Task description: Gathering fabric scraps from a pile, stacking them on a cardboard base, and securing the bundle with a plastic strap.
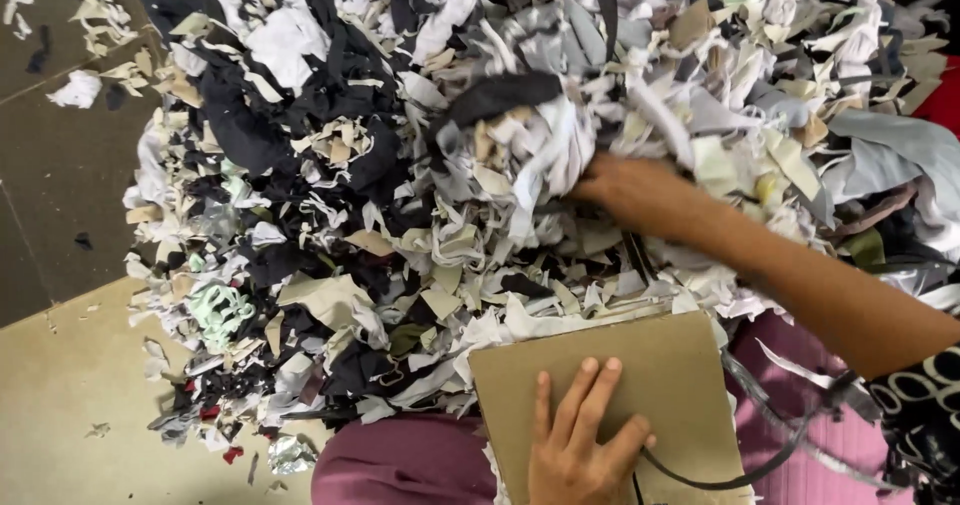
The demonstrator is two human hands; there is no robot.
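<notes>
Far left: bare floor (70, 385) with stray white scraps (78, 89). Moving right, a big heap of fabric scraps (330, 195) (black, white, grey, beige, one mint-green bit) covers most of the view. Bottom centre: left hand (575, 445) lies flat, fingers spread open, pressing on a brown cardboard piece (660, 375) that rests on a lap in pink cloth (400, 465), at the heap's near edge. Black cord (720, 480) curls beside it. Right: right hand (625, 190) reaches into the heap, closed around a bunch of white strips (555, 150).
</notes>
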